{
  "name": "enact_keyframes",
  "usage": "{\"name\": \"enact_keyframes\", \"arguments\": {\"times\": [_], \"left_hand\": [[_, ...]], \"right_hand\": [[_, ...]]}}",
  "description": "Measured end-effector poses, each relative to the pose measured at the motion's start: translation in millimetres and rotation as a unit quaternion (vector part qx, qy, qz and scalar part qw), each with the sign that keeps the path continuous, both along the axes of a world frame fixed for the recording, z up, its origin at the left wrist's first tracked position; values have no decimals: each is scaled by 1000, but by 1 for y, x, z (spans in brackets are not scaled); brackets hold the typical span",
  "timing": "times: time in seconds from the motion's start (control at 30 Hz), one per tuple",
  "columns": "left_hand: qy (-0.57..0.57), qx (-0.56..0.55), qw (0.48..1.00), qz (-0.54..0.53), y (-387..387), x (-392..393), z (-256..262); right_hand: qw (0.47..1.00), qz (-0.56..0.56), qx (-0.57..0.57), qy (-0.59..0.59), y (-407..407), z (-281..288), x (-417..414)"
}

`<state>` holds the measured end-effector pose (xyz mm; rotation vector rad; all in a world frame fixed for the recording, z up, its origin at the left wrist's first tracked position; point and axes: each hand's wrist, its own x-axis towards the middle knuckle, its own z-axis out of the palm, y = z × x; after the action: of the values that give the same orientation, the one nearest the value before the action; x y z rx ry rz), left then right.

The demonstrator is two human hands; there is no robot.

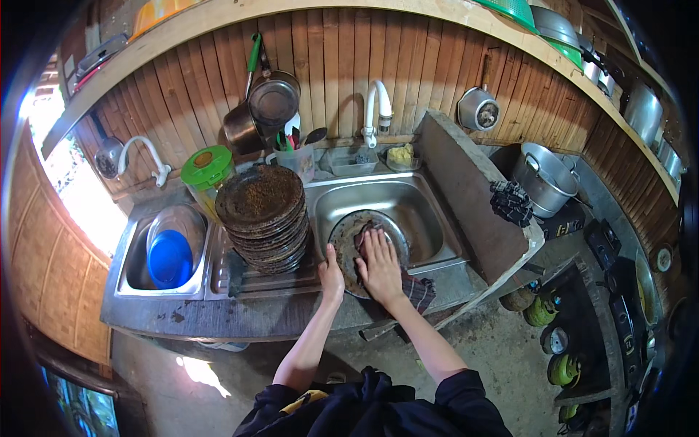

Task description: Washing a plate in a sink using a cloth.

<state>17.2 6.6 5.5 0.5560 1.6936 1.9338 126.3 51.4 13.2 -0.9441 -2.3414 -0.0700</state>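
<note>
A round, brown-stained plate (345,243) rests tilted over the front edge of the steel sink basin (431,218). My left hand (331,277) grips its left rim, thumb up. Flat against the plate's face, my right hand (380,267) presses a dark reddish cloth (362,240), mostly hidden under the fingers. To the left, a tall stack of similar stained plates (265,218) stands on the ribbed drainboard (221,273). A checked cloth (419,292) lies on the counter edge beside my right wrist.
A white faucet (371,109) rises behind the basin, near a clear tub (352,161) and a bowl with a yellow sponge (401,157). A blue basin (170,259) sits in the left sink. A concrete partition (458,191) bounds the right, with an aluminium pot (544,177) beyond.
</note>
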Motion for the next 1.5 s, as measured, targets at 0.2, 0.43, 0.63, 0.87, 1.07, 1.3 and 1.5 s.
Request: {"name": "enact_keyframes", "arguments": {"times": [0.2,0.43,0.63,0.87,1.07,1.3,1.5], "left_hand": [[-44,-2,998,-42,-2,17,4],[-1,14,999,49,-2,23,-3],[-73,22,996,38,-3,13,-9],[-60,20,998,6,-1,20,-7],[23,-1,1000,-20,-8,45,12],[43,44,998,32,-16,47,1],[-93,10,924,-372,-7,-18,-26]], "right_hand": [[990,139,-27,-24,-11,2,-7],[996,-24,77,-42,46,22,2],[996,-74,44,-19,23,0,26],[999,42,-13,26,-10,-10,18],[993,112,30,-5,25,24,12],[993,-88,54,53,67,39,15],[994,-30,72,81,81,47,18]]}}
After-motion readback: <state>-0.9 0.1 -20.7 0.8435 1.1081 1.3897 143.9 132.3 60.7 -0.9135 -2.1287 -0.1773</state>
